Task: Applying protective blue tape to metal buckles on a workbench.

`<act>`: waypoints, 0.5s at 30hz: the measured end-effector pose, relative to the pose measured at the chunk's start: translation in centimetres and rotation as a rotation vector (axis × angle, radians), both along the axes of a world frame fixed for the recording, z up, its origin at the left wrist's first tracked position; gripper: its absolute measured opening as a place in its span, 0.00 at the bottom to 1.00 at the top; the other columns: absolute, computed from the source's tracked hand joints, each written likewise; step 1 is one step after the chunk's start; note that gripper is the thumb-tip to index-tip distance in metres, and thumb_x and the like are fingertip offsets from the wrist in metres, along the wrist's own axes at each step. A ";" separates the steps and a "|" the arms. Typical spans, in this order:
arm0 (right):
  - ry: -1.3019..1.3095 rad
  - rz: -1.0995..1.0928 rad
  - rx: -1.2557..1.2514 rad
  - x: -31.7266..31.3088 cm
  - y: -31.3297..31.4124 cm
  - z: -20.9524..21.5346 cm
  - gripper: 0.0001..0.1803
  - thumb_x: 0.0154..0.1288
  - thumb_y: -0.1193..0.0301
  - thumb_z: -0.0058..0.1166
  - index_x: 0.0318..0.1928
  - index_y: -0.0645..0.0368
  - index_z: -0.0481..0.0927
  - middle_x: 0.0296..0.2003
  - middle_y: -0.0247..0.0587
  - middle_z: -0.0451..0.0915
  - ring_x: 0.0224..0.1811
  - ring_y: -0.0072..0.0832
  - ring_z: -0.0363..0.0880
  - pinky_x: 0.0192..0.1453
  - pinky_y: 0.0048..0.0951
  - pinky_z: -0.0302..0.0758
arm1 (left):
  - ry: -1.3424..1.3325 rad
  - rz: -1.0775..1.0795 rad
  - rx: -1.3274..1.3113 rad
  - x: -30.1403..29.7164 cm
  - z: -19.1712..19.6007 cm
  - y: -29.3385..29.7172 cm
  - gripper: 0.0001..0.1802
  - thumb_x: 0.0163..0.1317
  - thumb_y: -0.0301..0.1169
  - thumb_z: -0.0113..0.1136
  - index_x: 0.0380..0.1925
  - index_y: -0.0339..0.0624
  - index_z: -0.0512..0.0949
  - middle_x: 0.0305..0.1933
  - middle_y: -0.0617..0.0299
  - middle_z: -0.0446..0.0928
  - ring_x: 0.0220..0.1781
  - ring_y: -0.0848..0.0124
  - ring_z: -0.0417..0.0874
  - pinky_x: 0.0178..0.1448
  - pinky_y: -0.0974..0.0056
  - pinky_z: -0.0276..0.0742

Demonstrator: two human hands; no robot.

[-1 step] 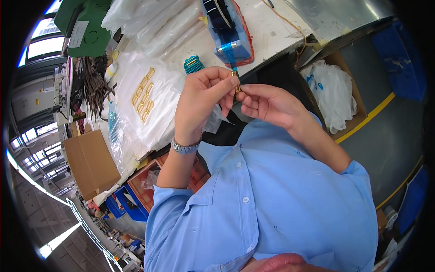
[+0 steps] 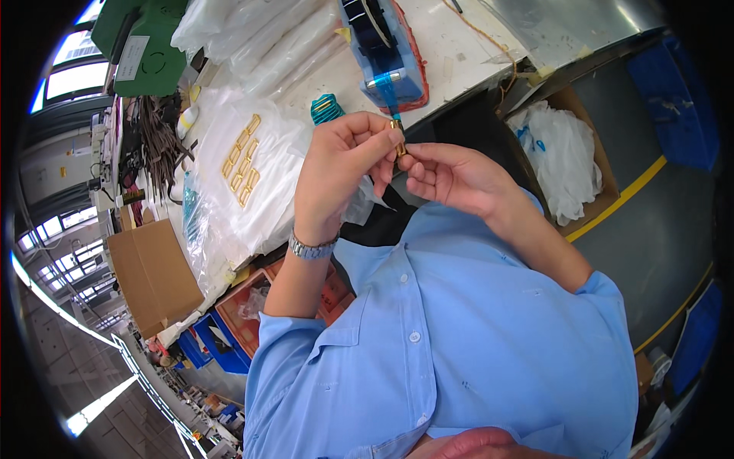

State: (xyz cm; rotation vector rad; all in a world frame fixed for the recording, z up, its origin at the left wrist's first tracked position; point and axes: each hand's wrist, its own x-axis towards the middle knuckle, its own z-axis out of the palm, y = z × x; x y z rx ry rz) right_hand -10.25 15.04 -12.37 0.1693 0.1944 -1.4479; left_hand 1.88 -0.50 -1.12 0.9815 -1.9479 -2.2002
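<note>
Head view: left hand [image 2: 336, 172] and right hand [image 2: 451, 177] meet above the workbench [image 2: 466, 46], fingertips pinched together on a small brass-coloured metal clip [image 2: 397, 141]. A strip of blue tape from the blue tape dispenser [image 2: 386, 53] reaches it; the taping step seems underway. Similar glossy clips [image 2: 243, 161] lie on clear plastic bags.

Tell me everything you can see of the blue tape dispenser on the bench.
The tape dispenser is translucent blue plastic with a dark roll on top, sitting on the white bench over a red pad. A strip of blue tape runs from its front edge down to the small gold piece pinched between the left hand and right hand. Neither hand touches the dispenser itself.
</note>
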 end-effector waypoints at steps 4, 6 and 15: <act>0.052 -0.008 0.057 0.3 0.0 0.6 0.10 0.80 0.71 0.55 0.50 0.65 0.85 0.42 0.37 0.89 0.41 0.22 0.88 0.58 0.34 0.87 | -0.011 0.010 0.009 -0.2 -0.1 0.0 0.09 0.73 0.29 0.66 0.40 0.31 0.82 0.26 0.65 0.80 0.23 0.79 0.80 0.24 0.73 0.75; 0.077 -0.029 0.074 0.2 0.1 0.9 0.10 0.80 0.72 0.55 0.49 0.64 0.85 0.42 0.38 0.89 0.41 0.22 0.89 0.58 0.34 0.87 | 0.007 -0.003 0.003 -0.1 -0.4 -0.1 0.10 0.74 0.30 0.65 0.40 0.32 0.82 0.27 0.65 0.81 0.23 0.79 0.79 0.24 0.73 0.74; 0.016 -0.019 0.072 -0.1 1.2 2.6 0.10 0.75 0.73 0.60 0.49 0.67 0.86 0.42 0.45 0.90 0.43 0.29 0.91 0.64 0.42 0.86 | 0.169 0.075 0.276 1.4 -4.8 0.8 0.17 0.80 0.34 0.59 0.58 0.32 0.83 0.38 0.65 0.84 0.35 0.79 0.82 0.35 0.73 0.76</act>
